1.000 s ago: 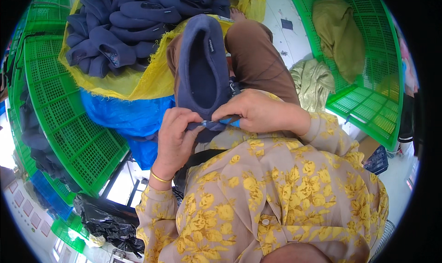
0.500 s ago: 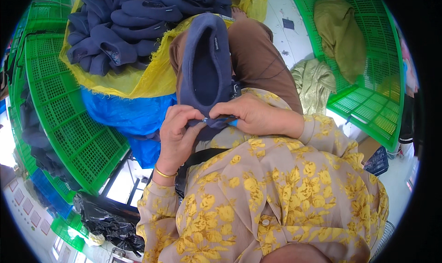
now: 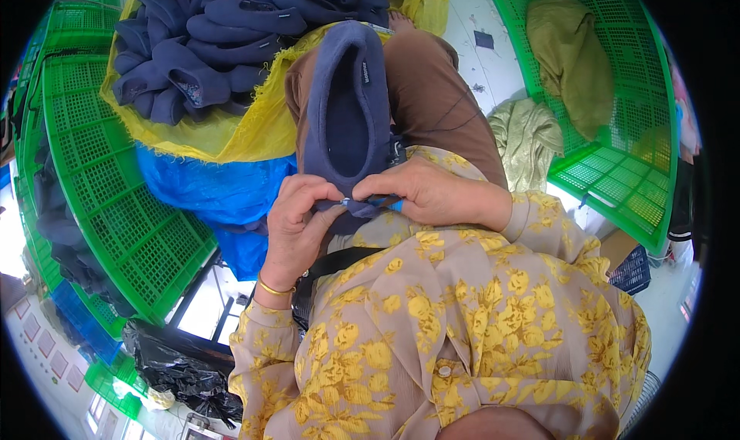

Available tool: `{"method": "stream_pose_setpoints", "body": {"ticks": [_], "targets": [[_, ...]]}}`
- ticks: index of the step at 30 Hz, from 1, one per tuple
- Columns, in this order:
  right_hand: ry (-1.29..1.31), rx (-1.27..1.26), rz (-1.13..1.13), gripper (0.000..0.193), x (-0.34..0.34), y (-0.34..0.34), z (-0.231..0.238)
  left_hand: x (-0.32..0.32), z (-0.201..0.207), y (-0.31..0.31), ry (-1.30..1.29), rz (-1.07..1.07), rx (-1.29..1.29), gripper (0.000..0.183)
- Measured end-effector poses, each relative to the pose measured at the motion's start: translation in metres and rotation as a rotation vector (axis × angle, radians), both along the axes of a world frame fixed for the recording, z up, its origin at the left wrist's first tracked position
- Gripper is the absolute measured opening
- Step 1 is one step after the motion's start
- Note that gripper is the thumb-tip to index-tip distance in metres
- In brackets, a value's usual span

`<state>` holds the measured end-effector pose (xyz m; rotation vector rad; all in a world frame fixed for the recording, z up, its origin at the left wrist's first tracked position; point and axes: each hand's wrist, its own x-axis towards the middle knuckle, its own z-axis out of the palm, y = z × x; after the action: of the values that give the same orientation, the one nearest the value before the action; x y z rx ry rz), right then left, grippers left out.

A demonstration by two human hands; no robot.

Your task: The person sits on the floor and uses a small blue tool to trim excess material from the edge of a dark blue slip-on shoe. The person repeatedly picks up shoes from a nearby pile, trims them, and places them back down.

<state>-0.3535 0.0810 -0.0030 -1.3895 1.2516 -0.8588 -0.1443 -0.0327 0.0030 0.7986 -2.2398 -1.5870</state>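
Note:
A dark blue slipper (image 3: pixel 351 120) lies along my lap, its toe pointing away and its opening facing up. A small light label is on the right inner edge of the opening. My left hand (image 3: pixel 297 216) is closed in a pinch on the slipper's heel edge, thumb and forefinger together. Right against it, my right hand (image 3: pixel 432 193) is closed too, its fingertips at the same heel edge. From under its fingers shows a slim tool with a blue end (image 3: pixel 395 206); its kind is hidden. A tiny bright bit shows between the fingertips.
A yellow sack (image 3: pixel 254 132) full of dark blue slippers (image 3: pixel 247 16) stands ahead on the left, above a blue plastic bag (image 3: pixel 216 186). Green crates (image 3: pixel 123 186) line the left; another green crate (image 3: pixel 617 197) with olive cloth (image 3: pixel 570 62) stands right. A black bag (image 3: pixel 181 363) lies lower left.
The slipper and both hands have shifted very slightly to the right. The pinch at the heel stays the same.

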Motion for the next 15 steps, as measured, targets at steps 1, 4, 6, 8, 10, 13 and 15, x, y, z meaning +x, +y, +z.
{"method": "stream_pose_setpoints", "body": {"ticks": [1, 4, 6, 8, 10, 13, 15], "targets": [[0.009, -0.002, -0.002, 0.053, 0.0007, -0.0003, -0.0001, 0.0006, -0.0015, 0.0003, 0.001, 0.006, 0.015, 0.019], [0.029, 0.0, -0.01, 0.053, 0.003, -0.001, -0.0013, -0.0002, -0.0035, 0.0002, 0.005, 0.011, 0.033, 0.019], [0.033, 0.016, -0.015, 0.052, 0.004, -0.001, -0.002, -0.0013, -0.0039, 0.0004, 0.013, 0.013, 0.026, 0.019], [0.032, 0.006, -0.024, 0.051, 0.0049, -0.0012, -0.0018, -0.0028, -0.0038, 0.0017, 0.026, 0.017, 0.01, 0.019], [0.032, -0.001, -0.034, 0.049, 0.0062, -0.0012, -0.0014, -0.0029, -0.0024, 0.002, 0.001, 0.014, 0.001, 0.019], [0.04, 0.004, -0.045, 0.046, 0.0073, -0.0002, -0.0016, -0.0043, -0.0019, 0.0018, -0.005, -0.001, -0.035, 0.02], [0.047, 0.019, -0.039, 0.042, 0.0075, 0.0008, -0.0033, -0.0054, -0.0007, 0.0022, -0.01, 0.0, -0.053, 0.021]]}}
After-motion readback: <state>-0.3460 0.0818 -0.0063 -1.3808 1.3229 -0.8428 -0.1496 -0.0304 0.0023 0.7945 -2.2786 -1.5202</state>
